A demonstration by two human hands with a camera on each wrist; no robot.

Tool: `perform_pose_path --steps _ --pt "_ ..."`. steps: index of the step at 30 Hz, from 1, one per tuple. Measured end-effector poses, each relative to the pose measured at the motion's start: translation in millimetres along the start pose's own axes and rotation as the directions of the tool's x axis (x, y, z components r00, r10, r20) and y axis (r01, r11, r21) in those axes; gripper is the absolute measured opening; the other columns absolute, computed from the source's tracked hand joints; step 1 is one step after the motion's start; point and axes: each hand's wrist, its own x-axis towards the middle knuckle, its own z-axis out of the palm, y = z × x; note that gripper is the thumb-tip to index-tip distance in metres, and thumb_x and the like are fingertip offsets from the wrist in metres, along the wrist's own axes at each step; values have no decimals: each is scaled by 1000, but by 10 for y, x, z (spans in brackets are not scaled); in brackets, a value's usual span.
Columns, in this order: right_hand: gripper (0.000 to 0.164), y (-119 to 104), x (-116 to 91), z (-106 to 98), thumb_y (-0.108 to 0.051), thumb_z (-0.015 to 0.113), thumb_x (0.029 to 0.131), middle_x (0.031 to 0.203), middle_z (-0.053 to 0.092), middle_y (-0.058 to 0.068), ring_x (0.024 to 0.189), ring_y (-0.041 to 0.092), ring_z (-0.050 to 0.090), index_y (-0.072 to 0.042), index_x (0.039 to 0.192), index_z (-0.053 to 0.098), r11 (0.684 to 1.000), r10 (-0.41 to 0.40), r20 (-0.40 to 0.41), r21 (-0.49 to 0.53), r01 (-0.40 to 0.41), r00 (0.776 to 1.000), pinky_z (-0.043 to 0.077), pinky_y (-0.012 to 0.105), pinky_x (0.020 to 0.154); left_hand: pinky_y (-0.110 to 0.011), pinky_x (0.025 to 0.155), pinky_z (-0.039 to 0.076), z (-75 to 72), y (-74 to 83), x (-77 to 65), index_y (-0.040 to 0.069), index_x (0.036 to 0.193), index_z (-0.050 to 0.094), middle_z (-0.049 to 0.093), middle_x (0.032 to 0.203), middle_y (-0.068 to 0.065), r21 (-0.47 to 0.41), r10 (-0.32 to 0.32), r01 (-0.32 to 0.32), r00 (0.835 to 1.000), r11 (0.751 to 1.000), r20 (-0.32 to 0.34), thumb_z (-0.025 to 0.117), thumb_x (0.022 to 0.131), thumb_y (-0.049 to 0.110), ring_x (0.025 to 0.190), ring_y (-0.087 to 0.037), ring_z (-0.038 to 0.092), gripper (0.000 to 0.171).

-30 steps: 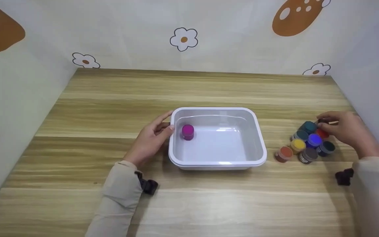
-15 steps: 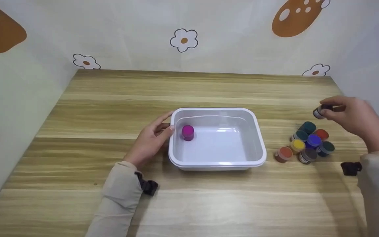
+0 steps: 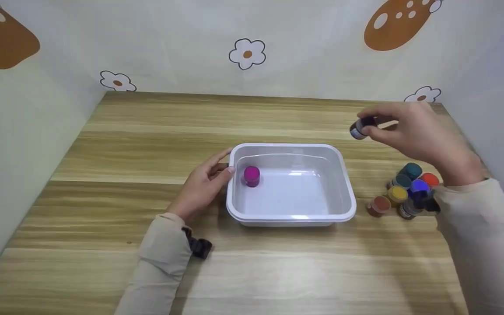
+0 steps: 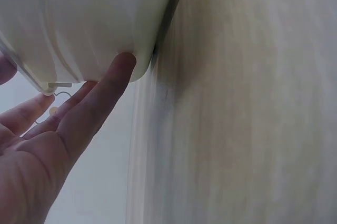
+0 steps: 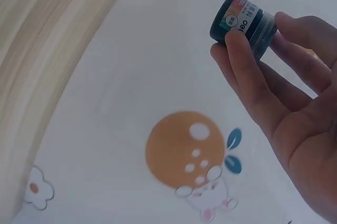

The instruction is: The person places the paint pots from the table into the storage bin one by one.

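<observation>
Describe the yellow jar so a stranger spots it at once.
On the wood-grained table, find the white tub. To its right stands a cluster of small jars. Beyond and right of the rust-coloured jar is the yellow jar, the group's only yellow one.

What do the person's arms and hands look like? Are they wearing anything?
Yes! The left sleeve and right sleeve are both long, plain and beige. A small, chunky black piece sticks out near each cuff, one on the left and one on the right. The left hand and right hand wear no gloves.
</observation>
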Motion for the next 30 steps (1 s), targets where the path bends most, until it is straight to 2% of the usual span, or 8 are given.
perform_pose_path --steps 1,4,7,10,15,23,30 --pt "23 -78 52 29 -21 70 94 104 75 2 97 19 72 -13 115 73 1000 -31 9 4 31 999 55 14 82 -39 101 53 -2 0 1 16 152 40 58 135 -21 -1 -2 2 1000 1000 0 59 100 19 124 -29 58 56" --pt "21 -295 215 130 -13 70 92 102 74 2 98 16 70 -8 113 73 993 -106 66 62 102 992 59 31 85 -39 99 54 -9 5 4 17 153 40 58 135 -20 5 -12 12 1000 1000 0 59 100 20 124 -29 58 56" --pt "21 -494 370 246 -9 70 91 101 74 3 99 17 69 -6 112 72 985 -160 115 92 149 980 59 39 87 -40 101 53 -16 8 0 18 152 40 58 136 -20 20 -13 13 1000 1000 -3 60 100 21 125 -29 57 56" --pt "21 -669 509 377 -8 69 91 100 73 4 95 17 68 -6 112 73 974 -211 160 114 194 964 59 38 86 -40 102 52 -16 12 -6 19 152 41 58 137 -19 42 -10 10 1000 999 -12 60 100 23 126 -29 57 56" --pt "22 -849 646 590 -10 70 90 99 73 4 89 16 66 -7 111 73 958 -281 222 124 259 934 59 33 81 -40 99 54 11 19 -11 19 153 40 57 138 -20 16 -13 13 1000 1000 -1 60 100 21 126 -30 57 57" --pt "20 -909 737 852 -6 68 90 100 72 7 91 19 66 -3 110 72 962 -273 362 122 245 891 58 37 86 -38 99 54 21 20 -4 19 153 40 58 136 -18 54 -12 13 1000 998 -8 60 100 24 125 -29 58 57" --pt "22 -931 767 947 -5 69 87 98 73 7 89 19 67 -3 109 73 964 -265 404 80 255 875 58 35 85 -38 96 56 7 13 -14 16 153 39 57 137 -21 -16 10 -10 1000 1000 10 59 100 18 123 -32 59 56"
